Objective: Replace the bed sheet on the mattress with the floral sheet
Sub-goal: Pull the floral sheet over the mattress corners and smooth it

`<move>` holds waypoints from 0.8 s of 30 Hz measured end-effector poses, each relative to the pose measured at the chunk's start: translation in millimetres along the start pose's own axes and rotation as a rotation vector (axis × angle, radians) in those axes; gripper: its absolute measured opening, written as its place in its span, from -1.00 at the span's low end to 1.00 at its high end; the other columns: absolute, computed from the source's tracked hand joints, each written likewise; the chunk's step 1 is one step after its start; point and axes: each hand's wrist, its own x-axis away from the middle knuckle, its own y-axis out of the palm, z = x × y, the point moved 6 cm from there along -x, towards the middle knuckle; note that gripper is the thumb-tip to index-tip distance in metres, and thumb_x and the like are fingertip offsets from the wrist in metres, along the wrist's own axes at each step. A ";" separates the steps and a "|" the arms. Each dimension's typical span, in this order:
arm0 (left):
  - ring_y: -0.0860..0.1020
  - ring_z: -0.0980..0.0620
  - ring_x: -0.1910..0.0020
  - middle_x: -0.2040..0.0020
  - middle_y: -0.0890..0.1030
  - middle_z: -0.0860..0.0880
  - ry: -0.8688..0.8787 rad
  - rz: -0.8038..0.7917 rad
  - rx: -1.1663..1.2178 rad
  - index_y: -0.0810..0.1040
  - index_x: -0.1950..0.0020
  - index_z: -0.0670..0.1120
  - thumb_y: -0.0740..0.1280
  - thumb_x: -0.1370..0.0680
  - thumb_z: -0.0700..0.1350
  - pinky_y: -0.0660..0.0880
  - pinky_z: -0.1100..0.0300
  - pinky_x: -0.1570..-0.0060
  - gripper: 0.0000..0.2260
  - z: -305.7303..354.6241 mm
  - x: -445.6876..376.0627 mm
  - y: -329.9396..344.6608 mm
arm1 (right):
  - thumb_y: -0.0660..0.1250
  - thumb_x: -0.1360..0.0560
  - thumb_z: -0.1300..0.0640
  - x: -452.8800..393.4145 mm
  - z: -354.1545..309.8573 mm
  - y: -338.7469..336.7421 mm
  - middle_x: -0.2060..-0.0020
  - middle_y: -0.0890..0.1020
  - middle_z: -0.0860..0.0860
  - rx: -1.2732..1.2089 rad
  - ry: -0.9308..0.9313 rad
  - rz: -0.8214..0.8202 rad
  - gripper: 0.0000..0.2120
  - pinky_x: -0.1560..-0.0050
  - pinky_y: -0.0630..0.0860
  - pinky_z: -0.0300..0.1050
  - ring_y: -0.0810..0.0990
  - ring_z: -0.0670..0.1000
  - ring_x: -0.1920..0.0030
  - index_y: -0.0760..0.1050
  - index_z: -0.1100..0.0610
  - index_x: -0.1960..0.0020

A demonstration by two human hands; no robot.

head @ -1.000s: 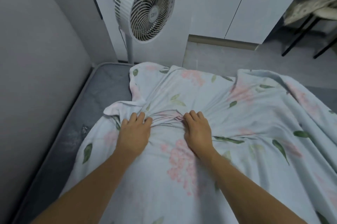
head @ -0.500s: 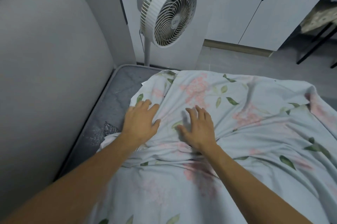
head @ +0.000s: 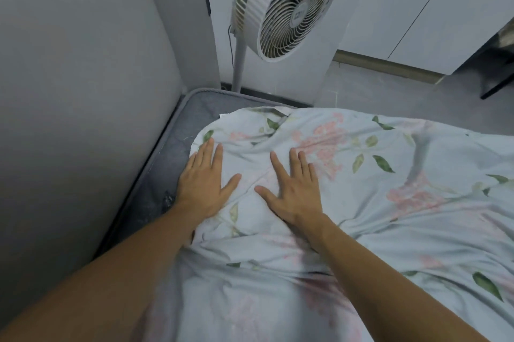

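Cotton-look floral sheet (head: 361,174): spread rumpled over the grey mattress (head: 172,158); far-left mattress corner left bare.
Left hand (head: 204,185): laid flat on the sheet's left edge, fingers straight, nothing gripped.
Right hand (head: 294,188): pressed flat on the sheet, fingers splayed, fabric beneath them.
Background: white pedestal fan (head: 283,5) behind the mattress.

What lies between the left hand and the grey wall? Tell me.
In the head view, only a bare strip of grey mattress separates the left hand from the wall.
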 end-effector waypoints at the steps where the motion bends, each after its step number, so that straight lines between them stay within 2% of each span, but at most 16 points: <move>1: 0.03 -0.12 -0.67 -0.70 -0.02 -0.18 0.006 0.006 -0.004 0.01 -0.69 -0.18 -0.15 -0.60 0.42 0.00 -0.02 -0.64 -0.14 -5.6 -5.4 -1.1 | -0.12 -0.50 -0.59 -10.6 -6.3 0.5 -0.67 -0.21 0.09 0.004 -0.003 -0.001 -0.15 -0.63 -0.20 0.21 -0.28 0.15 -0.65 -0.22 -0.25 -0.66; 5: 0.12 -0.16 -0.65 -0.68 0.07 -0.21 0.017 0.030 -0.017 0.07 -0.67 -0.23 -0.02 -0.61 0.37 0.14 -0.07 -0.60 -0.16 -27.2 -30.2 -3.8 | -0.12 -0.49 -0.60 -47.3 -23.6 4.6 -0.68 -0.20 0.06 0.002 -0.043 -0.011 -0.14 -0.63 -0.23 0.22 -0.31 0.15 -0.65 -0.19 -0.25 -0.66; 7: 0.16 -0.16 -0.63 -0.67 0.12 -0.20 0.015 0.057 -0.009 0.12 -0.65 -0.24 0.05 -0.61 0.30 0.18 -0.09 -0.58 -0.21 -34.4 -37.7 -6.1 | -0.09 -0.48 -0.60 -57.8 -29.1 2.9 -0.68 -0.08 0.08 0.008 -0.061 0.013 -0.14 -0.63 -0.15 0.23 -0.18 0.18 -0.66 -0.11 -0.24 -0.66; 8: 0.19 -0.16 -0.62 -0.67 0.15 -0.20 0.016 0.077 0.011 0.16 -0.64 -0.23 0.10 -0.60 0.24 0.20 -0.10 -0.57 -0.25 -36.1 -38.8 -6.8 | -0.06 -0.48 -0.59 -62.1 -30.6 -2.5 -0.66 0.05 0.10 0.009 -0.058 0.040 -0.16 -0.60 -0.02 0.23 -0.03 0.21 -0.64 -0.04 -0.25 -0.65; 10: 0.24 -0.17 -0.60 -0.64 0.23 -0.19 0.024 0.134 0.073 0.25 -0.61 -0.22 0.18 -0.56 0.12 0.23 -0.13 -0.56 -0.31 -36.7 -38.2 -8.8 | 0.04 -0.49 -0.53 -78.0 -32.6 -22.7 -0.43 0.35 0.13 -0.015 -0.036 0.127 -0.24 -0.37 0.27 0.20 0.31 0.22 -0.38 0.13 -0.23 -0.60; 12: 0.26 -0.16 -0.59 -0.63 0.26 -0.18 0.032 0.173 0.118 0.29 -0.59 -0.20 0.23 -0.52 0.04 0.22 -0.11 -0.56 -0.34 -36.4 -37.1 -11.0 | 0.10 -0.56 -0.39 -106.4 -35.1 -46.2 -0.23 0.49 0.10 -0.064 -0.015 0.188 -0.35 -0.17 0.38 0.12 0.47 0.18 -0.16 0.17 -0.15 -0.57; 14: 0.25 -0.14 -0.60 -0.63 0.25 -0.15 0.027 0.180 0.137 0.30 -0.59 -0.18 0.25 -0.51 0.02 0.19 -0.07 -0.57 -0.34 -36.5 -37.6 -11.5 | 0.14 -0.62 -0.20 -136.0 -35.1 -60.9 -0.07 0.61 0.10 -0.036 0.018 0.175 -0.42 -0.02 0.46 0.08 0.59 0.20 0.01 0.14 -0.06 -0.58; 16: 0.24 -0.13 -0.60 -0.64 0.24 -0.13 0.015 0.168 0.134 0.29 -0.59 -0.17 0.25 -0.50 0.02 0.18 -0.07 -0.58 -0.33 -36.7 -37.9 -11.5 | 0.19 -0.62 -0.02 -161.4 -34.8 -65.7 0.01 0.65 0.11 0.034 0.061 0.086 -0.52 0.14 0.42 0.01 0.61 0.23 0.09 0.25 0.04 -0.51; 19: 0.24 -0.13 -0.60 -0.64 0.23 -0.12 0.015 0.143 0.132 0.28 -0.61 -0.16 0.25 -0.50 0.02 0.18 -0.08 -0.58 -0.33 -36.9 -38.5 -9.5 | 0.22 -0.56 0.26 -196.0 -41.0 -78.7 -0.04 0.65 0.16 0.153 0.066 0.025 -0.71 0.19 0.37 0.00 0.64 0.26 -0.03 0.46 0.13 -0.26; 22: 0.20 -0.12 -0.62 -0.67 0.16 -0.11 0.019 0.110 0.120 0.24 -0.63 -0.15 0.29 -0.51 0.00 0.19 -0.09 -0.56 -0.31 -37.7 -40.1 -9.1 | 0.39 -0.47 0.29 -225.5 -55.3 -88.6 0.00 0.64 0.12 0.211 0.040 0.039 -0.67 0.22 0.35 -0.03 0.65 0.25 -0.03 0.48 0.09 -0.20; 24: 0.18 -0.11 -0.63 -0.67 0.15 -0.10 0.014 0.096 0.106 0.23 -0.63 -0.14 0.31 -0.50 -0.02 0.17 -0.08 -0.58 -0.29 -36.1 -40.6 -9.5 | 0.41 -0.47 0.28 -243.2 -68.9 -87.8 0.03 0.66 0.11 0.183 -0.006 0.099 -0.64 0.23 0.36 -0.03 0.67 0.24 0.01 0.46 0.07 -0.22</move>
